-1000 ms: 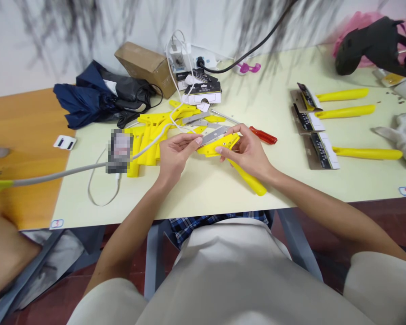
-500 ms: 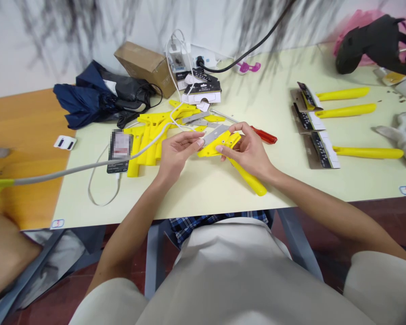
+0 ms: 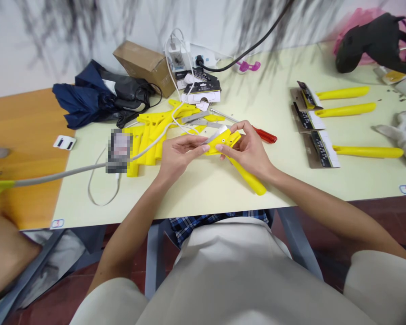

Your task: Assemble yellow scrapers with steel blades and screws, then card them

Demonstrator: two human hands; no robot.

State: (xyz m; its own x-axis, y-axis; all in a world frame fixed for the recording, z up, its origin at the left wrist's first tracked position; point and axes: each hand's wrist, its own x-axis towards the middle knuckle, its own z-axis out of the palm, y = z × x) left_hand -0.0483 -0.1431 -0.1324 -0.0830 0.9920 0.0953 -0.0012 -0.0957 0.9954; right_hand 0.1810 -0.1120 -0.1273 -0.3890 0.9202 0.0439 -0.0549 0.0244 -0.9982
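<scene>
A yellow-handled scraper [image 3: 246, 176] is held between both hands, its handle slanting down toward the table's front edge. My right hand [image 3: 252, 151] grips it near the head, thumb on top and fingers behind. My left hand [image 3: 177, 155] pinches the head's left end between thumb and fingers. A grey metal blade [image 3: 218, 134] lies along the upper side of the yellow head; its left end is hidden by my left fingers. Just beyond my hands lie a red-handled screwdriver [image 3: 264, 135], loose metal blades [image 3: 198, 118] and a pile of yellow scraper handles [image 3: 151, 142].
To the right, several yellow scrapers [image 3: 368, 151] lie with black-and-white card sleeves on their heads. A phone [image 3: 119, 151], a grey cable [image 3: 77, 170], a dark blue umbrella [image 3: 84, 97] and a cardboard box [image 3: 145, 65] are at the left. Another person's limb [image 3: 10, 253] shows at lower left.
My left thumb and fingers have shifted slightly right along the scraper head, and the blade has tilted and now catches the light. My right hand keeps its grip.
</scene>
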